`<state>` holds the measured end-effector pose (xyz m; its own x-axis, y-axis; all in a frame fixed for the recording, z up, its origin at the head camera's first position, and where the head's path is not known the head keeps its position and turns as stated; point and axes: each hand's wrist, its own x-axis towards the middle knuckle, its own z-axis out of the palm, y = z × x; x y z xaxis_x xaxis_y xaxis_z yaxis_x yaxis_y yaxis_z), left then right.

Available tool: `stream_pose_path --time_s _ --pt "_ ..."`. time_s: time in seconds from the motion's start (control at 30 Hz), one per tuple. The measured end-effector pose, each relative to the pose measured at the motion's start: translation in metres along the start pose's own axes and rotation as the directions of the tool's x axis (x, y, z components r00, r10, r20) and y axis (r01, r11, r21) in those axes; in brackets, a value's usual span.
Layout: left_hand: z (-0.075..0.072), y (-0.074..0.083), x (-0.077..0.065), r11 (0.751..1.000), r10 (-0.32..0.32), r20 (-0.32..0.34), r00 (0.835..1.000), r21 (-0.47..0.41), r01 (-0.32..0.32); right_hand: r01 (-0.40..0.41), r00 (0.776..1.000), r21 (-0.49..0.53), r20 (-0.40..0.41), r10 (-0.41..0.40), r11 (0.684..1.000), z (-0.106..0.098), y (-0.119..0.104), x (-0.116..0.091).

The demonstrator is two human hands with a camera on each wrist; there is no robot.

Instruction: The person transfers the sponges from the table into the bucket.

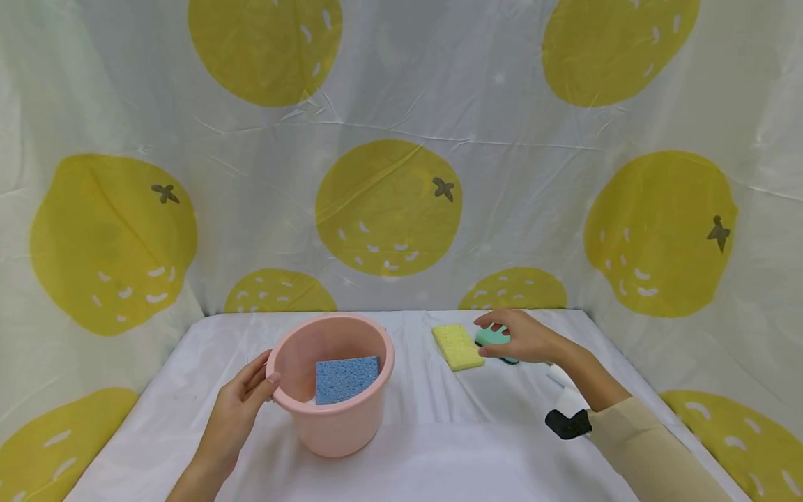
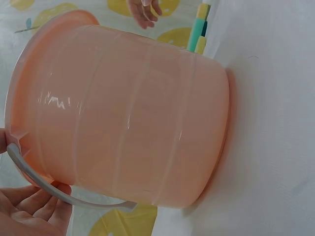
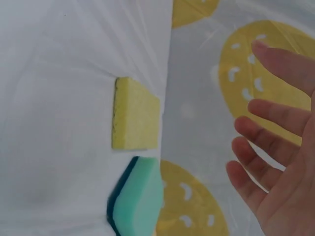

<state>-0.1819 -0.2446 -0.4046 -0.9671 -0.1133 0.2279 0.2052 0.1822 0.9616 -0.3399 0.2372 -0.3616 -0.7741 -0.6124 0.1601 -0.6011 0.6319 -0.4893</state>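
Place: was a curtained booth — home or studio, the views didn't tell
Curtain (image 1: 502, 202): enclosed back and both sides (big yellow fruit print (image 1: 385, 209))
Table (image 1: 452, 460): wore white sheeting (image 1: 433, 411)

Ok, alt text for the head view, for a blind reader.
Left hand holds a pink bucket by its rim, a blue sponge inside; the right hand hovers near a yellow sponge and a green sponge on a white surface.

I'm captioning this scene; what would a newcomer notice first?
First, the round pink plastic bucket, left of centre, with a rectangular blue sponge inside and the left hand gripping its rim. Behind it, large yellow fruit prints dot a white curtain. Right of the bucket, the right hand hovers near a rectangular yellow sponge and a dark-backed mint-green sponge.
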Motion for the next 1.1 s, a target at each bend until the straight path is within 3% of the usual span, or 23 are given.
stream_pose_path --time_s 0.57,1.1 --pt "0.000 0.002 0.000 1.000 -0.003 -0.003 1.000 -0.001 0.003 -0.047 0.997 0.042 -0.066 0.050 0.998 -0.002 0.030 -0.027" --pt "0.001 0.002 0.000 1.000 -0.027 -0.008 1.000 0.001 0.027 -0.104 0.992 0.034 -0.072 0.106 0.994 0.000 0.053 -0.058"
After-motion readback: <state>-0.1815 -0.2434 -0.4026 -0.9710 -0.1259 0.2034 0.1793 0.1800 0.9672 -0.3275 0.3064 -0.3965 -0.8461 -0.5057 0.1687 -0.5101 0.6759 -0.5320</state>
